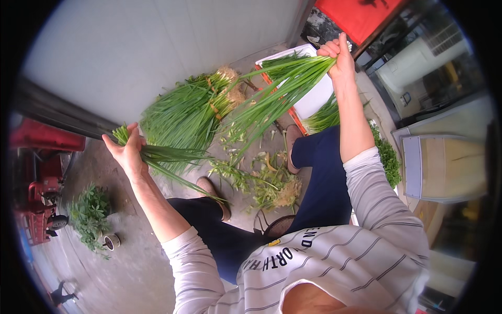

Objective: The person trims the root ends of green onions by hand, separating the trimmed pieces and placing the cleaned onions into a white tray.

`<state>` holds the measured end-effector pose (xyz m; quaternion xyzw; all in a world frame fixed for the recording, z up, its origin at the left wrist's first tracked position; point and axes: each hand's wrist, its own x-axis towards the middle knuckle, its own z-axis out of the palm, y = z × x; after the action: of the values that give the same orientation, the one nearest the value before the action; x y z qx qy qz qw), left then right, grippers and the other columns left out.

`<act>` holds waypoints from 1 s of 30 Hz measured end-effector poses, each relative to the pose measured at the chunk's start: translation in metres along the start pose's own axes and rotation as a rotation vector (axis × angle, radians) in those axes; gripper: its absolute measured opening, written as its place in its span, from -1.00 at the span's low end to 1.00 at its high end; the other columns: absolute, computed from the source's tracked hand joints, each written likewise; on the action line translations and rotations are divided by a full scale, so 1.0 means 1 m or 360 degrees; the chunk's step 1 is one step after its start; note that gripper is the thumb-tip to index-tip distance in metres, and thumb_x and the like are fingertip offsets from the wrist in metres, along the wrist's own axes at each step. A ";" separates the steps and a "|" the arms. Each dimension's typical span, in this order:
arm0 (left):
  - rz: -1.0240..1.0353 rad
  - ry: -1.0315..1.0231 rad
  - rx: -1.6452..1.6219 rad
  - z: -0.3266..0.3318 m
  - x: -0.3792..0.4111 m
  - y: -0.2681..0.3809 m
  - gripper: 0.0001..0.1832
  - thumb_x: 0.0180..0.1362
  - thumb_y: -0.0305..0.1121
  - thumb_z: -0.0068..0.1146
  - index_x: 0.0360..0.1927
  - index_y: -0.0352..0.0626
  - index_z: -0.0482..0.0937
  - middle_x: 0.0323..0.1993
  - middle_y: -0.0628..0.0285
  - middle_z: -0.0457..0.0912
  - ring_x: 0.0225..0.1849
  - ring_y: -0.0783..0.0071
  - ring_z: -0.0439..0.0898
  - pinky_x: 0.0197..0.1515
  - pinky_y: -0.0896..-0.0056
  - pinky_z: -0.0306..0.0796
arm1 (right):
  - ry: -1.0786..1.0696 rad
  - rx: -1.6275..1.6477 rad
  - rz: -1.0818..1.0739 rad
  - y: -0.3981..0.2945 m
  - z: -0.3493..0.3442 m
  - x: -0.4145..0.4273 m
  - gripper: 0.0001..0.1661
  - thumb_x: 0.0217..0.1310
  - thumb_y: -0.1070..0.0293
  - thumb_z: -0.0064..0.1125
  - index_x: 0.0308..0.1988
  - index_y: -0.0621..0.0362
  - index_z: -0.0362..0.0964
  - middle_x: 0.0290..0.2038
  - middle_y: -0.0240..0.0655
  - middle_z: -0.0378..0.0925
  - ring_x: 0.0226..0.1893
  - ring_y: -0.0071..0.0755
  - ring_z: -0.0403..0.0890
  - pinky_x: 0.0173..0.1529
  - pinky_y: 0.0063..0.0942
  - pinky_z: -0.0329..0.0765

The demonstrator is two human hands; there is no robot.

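Note:
My right hand (339, 59) grips the pale stem ends of a long bunch of green onions (286, 84), lifted over a white foam box (317, 96). The leaves fan out and hang down to the left. On the other side my left hand (131, 151) is closed around a second bunch of green onions (168, 154), whose short stub ends poke out beyond the fingers while the leaves trail right. Inside the box lie more green onions (324, 117). Between my hands, big rooted bundles of green onions (184, 108) with orange ties rest on the floor.
Yellowed trimmings and roots (270, 178) litter the concrete between my shoes. A grey wall (157, 39) rises ahead. Leafy greens (388, 157) and a chair (443, 167) stand at right, near glass doors (427, 59). A leafy plant (90, 216) and a red vehicle (41, 196) are at left.

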<state>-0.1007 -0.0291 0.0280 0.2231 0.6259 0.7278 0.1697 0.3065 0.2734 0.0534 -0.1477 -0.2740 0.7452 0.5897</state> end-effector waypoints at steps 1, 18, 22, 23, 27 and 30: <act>-0.0006 -0.0113 0.0000 0.002 -0.001 -0.001 -0.01 0.15 -0.64 -0.01 0.40 -0.12 -0.51 -0.21 0.03 0.61 -0.61 0.65 0.28 -0.51 0.53 0.29 | -0.0058 0.0051 0.0061 0.003 0.003 -0.001 -0.60 0.28 0.08 0.11 -0.49 0.03 0.18 -0.66 -0.56 0.06 -0.65 -0.62 0.11 -0.45 -0.56 0.25; -0.0465 -0.1081 -0.0395 0.089 -0.061 -0.029 -0.80 0.11 -0.63 0.11 -0.16 -0.30 0.54 -0.05 -0.03 0.59 -0.62 0.65 0.42 -0.48 0.55 0.40 | -0.0548 -0.0556 0.0606 0.089 0.072 -0.052 -0.74 0.33 0.26 0.06 -0.44 0.05 0.25 -0.66 -0.58 0.15 -0.70 -0.73 0.16 -0.57 -0.66 0.15; -0.0421 -0.1158 -0.0222 0.121 -0.101 -0.020 -0.40 -0.09 -0.63 0.33 0.10 -0.31 0.42 -0.04 0.06 0.58 -0.57 0.65 0.46 -0.51 0.64 0.38 | -0.0706 -0.0666 0.0690 0.129 0.091 -0.077 -0.67 0.19 0.30 0.25 -0.53 0.07 0.27 -0.71 -0.54 0.22 -0.72 -0.67 0.22 -0.58 -0.56 0.28; -0.0425 -0.1181 -0.0171 0.123 -0.105 -0.025 -0.29 -0.16 -0.57 0.43 0.14 -0.34 0.39 -0.09 0.11 0.60 -0.50 0.62 0.52 -0.44 0.60 0.45 | -0.0676 -0.0719 0.0640 0.137 0.094 -0.082 -0.67 0.19 0.30 0.26 -0.53 0.08 0.27 -0.71 -0.54 0.22 -0.72 -0.66 0.22 -0.58 -0.55 0.29; 0.0284 -0.1014 0.0048 0.135 -0.119 -0.057 -0.60 -0.11 -0.48 0.43 -0.20 -0.32 0.49 -0.38 0.30 0.59 -0.63 0.70 0.44 -0.63 0.65 0.32 | -0.0553 -0.0637 0.0656 0.158 0.106 -0.096 -0.70 0.14 0.35 0.29 -0.51 0.10 0.30 -0.65 -0.51 0.31 -0.67 -0.63 0.31 -0.55 -0.53 0.37; -0.0317 -0.1104 0.0126 0.129 -0.115 -0.042 -0.63 -0.09 -0.47 0.39 -0.22 -0.36 0.49 -0.39 0.29 0.61 -0.38 0.60 0.56 -0.30 0.53 0.47 | -0.0566 -0.0764 0.0615 0.166 0.100 -0.100 -0.83 0.15 0.40 0.25 -0.39 0.15 0.38 -0.57 -0.45 0.42 -0.58 -0.60 0.44 -0.44 -0.55 0.46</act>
<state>0.0643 0.0251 -0.0114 0.4010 0.5775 0.5639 0.4333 0.1460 0.1282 0.0276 -0.1989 -0.5068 0.7714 0.3294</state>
